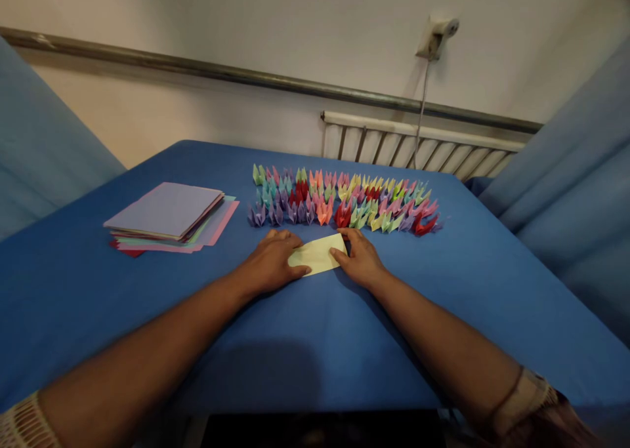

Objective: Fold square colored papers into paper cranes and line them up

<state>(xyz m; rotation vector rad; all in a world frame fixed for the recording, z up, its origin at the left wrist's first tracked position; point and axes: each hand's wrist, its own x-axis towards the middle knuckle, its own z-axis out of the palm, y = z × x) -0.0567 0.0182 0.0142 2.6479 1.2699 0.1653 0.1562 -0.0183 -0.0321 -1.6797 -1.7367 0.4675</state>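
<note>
A pale yellow sheet of paper, folded into a rectangle, lies flat on the blue table. My left hand rests on its left end with the fingers pressed down on the paper. My right hand presses on its right end, thumb and fingers pinching the edge. Just behind the sheet stand rows of several small folded paper cranes in many colours.
A stack of coloured paper sheets with a lilac one on top lies at the left of the table. Behind the table are a wall with a rail, a radiator and a hanging cable. Blue cloth flanks both sides.
</note>
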